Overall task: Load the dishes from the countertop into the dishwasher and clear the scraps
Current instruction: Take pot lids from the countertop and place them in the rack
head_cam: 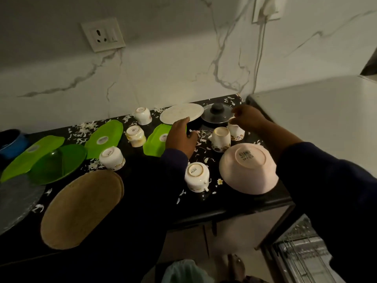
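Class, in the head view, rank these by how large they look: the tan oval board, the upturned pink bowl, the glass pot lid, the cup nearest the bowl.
1. Tan oval board
2. Pink bowl
3. Glass pot lid, though farther off
4. Cup

Beyond my hands stands a wall [163, 58] of white marble with grey veins, and the light in the room is dim. On this wall, up and to the left of my left hand, I see a white socket plate [103, 34]. Higher, above my right hand, a second socket [267, 9] carries a white plug, and its cable [260, 56] hangs down along the wall. To the right of my right hand there is a big white appliance top [318, 111]. Under my arms the cabinet front [230, 231] is pale, and the floor [255, 260] below is light.
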`<state>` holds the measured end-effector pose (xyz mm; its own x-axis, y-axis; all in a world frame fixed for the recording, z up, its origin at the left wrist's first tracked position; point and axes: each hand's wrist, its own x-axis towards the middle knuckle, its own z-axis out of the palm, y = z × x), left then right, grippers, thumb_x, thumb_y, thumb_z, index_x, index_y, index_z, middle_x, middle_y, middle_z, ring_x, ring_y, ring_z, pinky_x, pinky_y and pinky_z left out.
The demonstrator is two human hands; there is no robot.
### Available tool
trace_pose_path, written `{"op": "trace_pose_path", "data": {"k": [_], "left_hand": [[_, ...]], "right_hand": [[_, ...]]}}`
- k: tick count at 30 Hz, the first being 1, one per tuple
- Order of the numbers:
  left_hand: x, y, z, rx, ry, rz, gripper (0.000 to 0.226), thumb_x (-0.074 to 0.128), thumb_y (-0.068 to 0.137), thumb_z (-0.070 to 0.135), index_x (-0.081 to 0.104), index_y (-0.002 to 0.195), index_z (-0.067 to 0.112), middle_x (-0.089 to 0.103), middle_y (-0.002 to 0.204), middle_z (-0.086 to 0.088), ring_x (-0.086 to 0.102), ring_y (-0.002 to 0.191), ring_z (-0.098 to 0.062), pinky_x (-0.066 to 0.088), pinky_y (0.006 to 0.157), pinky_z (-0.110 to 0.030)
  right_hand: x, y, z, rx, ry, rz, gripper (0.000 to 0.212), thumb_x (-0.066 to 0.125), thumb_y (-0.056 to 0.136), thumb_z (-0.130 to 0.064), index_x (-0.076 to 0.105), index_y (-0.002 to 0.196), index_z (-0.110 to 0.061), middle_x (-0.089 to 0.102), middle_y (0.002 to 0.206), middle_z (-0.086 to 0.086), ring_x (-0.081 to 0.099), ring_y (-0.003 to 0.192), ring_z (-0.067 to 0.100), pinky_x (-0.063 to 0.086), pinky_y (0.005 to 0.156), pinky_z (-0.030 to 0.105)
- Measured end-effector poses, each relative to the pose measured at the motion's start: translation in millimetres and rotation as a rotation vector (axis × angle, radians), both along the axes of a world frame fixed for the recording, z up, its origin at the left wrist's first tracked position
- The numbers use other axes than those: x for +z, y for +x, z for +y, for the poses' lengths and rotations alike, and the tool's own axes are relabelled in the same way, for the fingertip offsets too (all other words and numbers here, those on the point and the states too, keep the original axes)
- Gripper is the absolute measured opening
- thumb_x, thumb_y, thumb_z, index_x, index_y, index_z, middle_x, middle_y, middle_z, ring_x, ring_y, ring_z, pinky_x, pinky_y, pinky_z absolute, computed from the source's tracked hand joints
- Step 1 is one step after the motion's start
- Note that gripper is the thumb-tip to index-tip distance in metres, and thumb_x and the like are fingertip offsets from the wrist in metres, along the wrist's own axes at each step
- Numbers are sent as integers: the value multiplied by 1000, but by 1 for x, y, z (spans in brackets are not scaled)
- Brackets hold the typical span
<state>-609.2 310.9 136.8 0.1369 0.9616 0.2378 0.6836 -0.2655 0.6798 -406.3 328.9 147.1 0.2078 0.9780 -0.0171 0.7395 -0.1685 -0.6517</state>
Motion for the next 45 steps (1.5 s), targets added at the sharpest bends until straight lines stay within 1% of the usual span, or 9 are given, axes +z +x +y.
{"op": "trace_pose_path", "data": {"k": [14,20,24,28,31,33,40,42,45], "left_hand": [[-18,40,124,184,-28,17,43,51,89,15,46,132,15,47,138,-5,41,129,-19,31,106,-27],[-41,54,156,212,-65,-2,41,52,88,14,49,129,15,50,136,-5,44,127,-19,40,104,-33],[-49,55,167,231,-49,-13,40,53,88,13,51,127,15,52,133,-6,46,124,-19,42,101,-33],[-47,53,173,221,-48,-14,39,52,88,10,51,127,13,52,132,-8,48,122,-20,43,101,-35],[-44,49,175,206,-16,-21,38,53,87,9,53,125,10,53,131,-9,50,119,-21,44,99,-37],[-42,48,174,212,-9,-27,37,53,87,9,55,123,11,55,129,-9,51,118,-21,44,98,-38],[-34,44,154,154,4,-60,36,54,86,9,56,122,10,56,126,-11,51,117,-22,44,98,-38],[-30,38,143,128,20,-64,35,54,86,9,56,122,10,56,126,-11,51,117,-23,44,99,-39],[-21,28,124,110,36,-68,35,53,87,10,56,122,11,56,128,-10,51,117,-23,43,100,-41]], "right_hand": [[-47,58,168,-19,-324,-129,42,64,87,-20,54,122,0,58,123,18,55,113,29,44,87,32],[-64,58,216,29,-469,-128,90,78,67,-46,39,135,-2,48,135,18,47,123,33,41,99,38],[-67,57,234,33,-523,-72,111,82,64,-43,19,145,-1,29,148,20,35,132,39,39,106,47],[-66,70,239,45,-582,131,79,77,75,-28,37,138,-2,47,135,12,48,119,29,44,101,39],[-60,83,230,-23,-634,368,39,67,84,-17,47,115,-3,52,98,9,50,85,22,51,66,24],[-59,91,221,-102,-614,493,17,62,86,-9,51,98,-4,52,88,8,52,79,19,49,70,25],[-53,101,182,-238,-414,730,11,51,91,-1,53,82,-6,55,78,6,54,70,14,49,62,24],[-38,92,170,-239,-320,700,6,51,91,-2,56,92,-5,54,76,6,55,67,14,52,59,22],[-8,68,158,-192,-225,219,20,59,89,-9,55,107,0,58,83,12,61,80,26,52,73,32]]}}
